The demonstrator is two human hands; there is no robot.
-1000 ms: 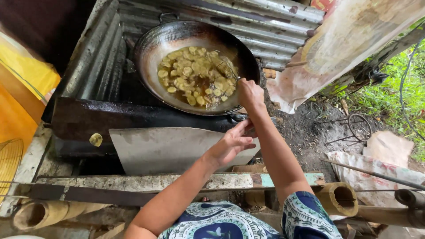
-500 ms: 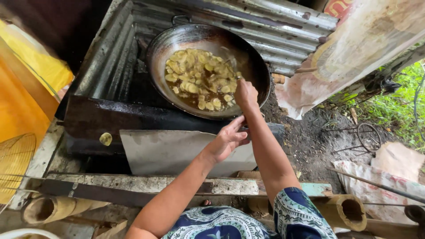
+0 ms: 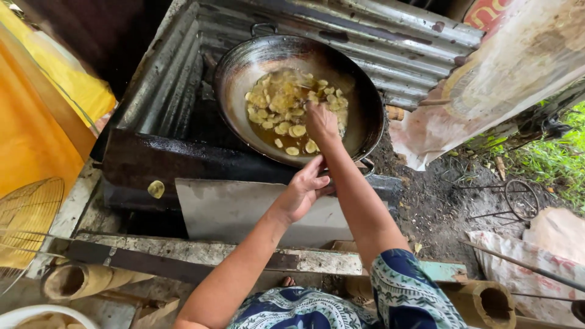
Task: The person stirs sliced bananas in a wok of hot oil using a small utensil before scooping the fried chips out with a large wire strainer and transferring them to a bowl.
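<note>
We see a big round wok (image 3: 241,67) of dark metal, black and shiny inside. It sits far from us on a black, sooty stove (image 3: 146,161). In the wok lies a pool of hot yellow oil with many small flat slices (image 3: 277,106) floating in it. The slices are round and pale yellow, like little coins.

The right hand (image 3: 321,122) reaches out over the near side of the oil. Its fingers are curled and pressed together around something thin, but we cannot tell what it is. The left hand (image 3: 303,189) is nearer to us, just under the wok's near rim. Its fingers (image 3: 314,167) are a little spread, and the tips touch the right arm.

One more yellow slice (image 3: 156,189) lies alone on the stove's near edge, to the left. A flat grey metal sheet (image 3: 237,210) leans against the front of the stove. Wavy tin sheets (image 3: 390,42) stand behind the wok. On the left hangs bright yellow cloth (image 3: 36,122), with a round wire rack (image 3: 27,213) below it. Hollow bamboo tubes (image 3: 82,280) lie close to us, and a white bowl (image 3: 24,314) peeks in at the near left corner.
</note>
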